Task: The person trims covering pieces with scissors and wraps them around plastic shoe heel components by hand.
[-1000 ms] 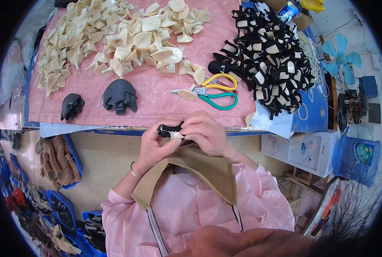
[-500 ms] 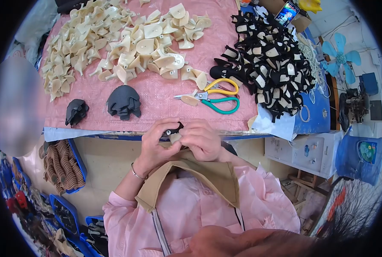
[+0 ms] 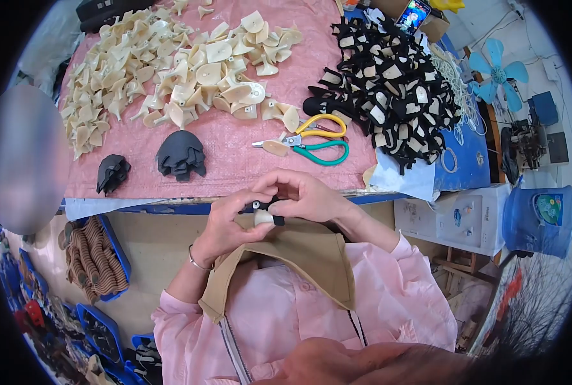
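My left hand [image 3: 225, 224] has its fingers closed round a cream heel piece [image 3: 262, 218] partly covered with black material [image 3: 278, 220], in front of the table's edge. My right hand [image 3: 308, 199] pinches at the black material on the upper side of the piece; its fingertips partly hide it. Beyond my hands, scissors [image 3: 305, 141] with one yellow and one green handle lie on the pink sheet [image 3: 235, 167], a loose cream piece [image 3: 275, 147] by their blades. Two stacks of dark cut material, a larger [image 3: 181, 156] and a smaller [image 3: 113, 174], lie to the left.
Many bare cream heel pieces [image 3: 215, 74] are heaped at the back left, black-covered ones [image 3: 395, 96] at the right. A phone [image 3: 413, 15] stands behind. White cord [image 3: 456, 77] lies at the right edge. A blue fan [image 3: 499, 74] and blue bin [image 3: 539, 221] are further right.
My right hand has shifted, its fingers arched higher over the piece, and a black end now shows at the piece's right side. The whole view has shifted slightly.
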`<state>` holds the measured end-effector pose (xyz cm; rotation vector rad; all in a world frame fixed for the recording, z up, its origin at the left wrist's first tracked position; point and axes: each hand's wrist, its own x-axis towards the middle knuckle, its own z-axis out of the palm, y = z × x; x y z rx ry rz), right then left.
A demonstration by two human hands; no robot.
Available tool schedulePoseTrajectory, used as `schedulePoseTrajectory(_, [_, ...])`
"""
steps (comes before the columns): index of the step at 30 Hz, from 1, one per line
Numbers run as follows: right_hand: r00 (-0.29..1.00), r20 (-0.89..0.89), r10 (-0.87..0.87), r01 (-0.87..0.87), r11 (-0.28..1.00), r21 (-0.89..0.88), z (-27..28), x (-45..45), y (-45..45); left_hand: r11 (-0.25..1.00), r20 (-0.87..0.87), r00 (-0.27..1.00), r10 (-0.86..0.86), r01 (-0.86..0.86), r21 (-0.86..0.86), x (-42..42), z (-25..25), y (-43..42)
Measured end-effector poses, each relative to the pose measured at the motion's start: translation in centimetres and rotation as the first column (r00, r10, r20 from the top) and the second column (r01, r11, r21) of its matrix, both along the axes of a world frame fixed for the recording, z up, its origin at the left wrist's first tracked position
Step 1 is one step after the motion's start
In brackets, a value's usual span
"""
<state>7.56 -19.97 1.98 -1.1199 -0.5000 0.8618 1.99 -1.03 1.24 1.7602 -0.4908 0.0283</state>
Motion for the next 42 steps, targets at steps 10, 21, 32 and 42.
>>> schedulePoseTrajectory(10, [0.951,0.194,-0.242,0.261,0.962,-0.080,-0.4,-2.1,-1.4,0.941,-0.275,0.958,0.086,-0.169,-0.292,-1.3,-1.1,-1.3])
schedulePoseTrajectory(21, [0.828,0.330,-0.452,0.495,0.867,-0.053,-2.7,-2.7,-3.7,0.846,-0.583,0.791,-0.186,-0.172,-0.504,-0.5,-1.3,-1.8])
schedulePoseTrajectory(32, [0.770,-0.620,0.149,0.280,0.795,0.538,-6.2,-3.8,-1.6,0.913,-0.350,0.930,-0.108,-0.047,-0.406,1.4,-2.9,-4.3])
schedulePoseTrajectory(42, [0.712,0.229,-0.664,0.682,0.732,0.004,-1.5,-3.4,-2.3,0.865,-0.324,0.942,0.086,-0.232,-0.445,1.1,-3.5,-5.2])
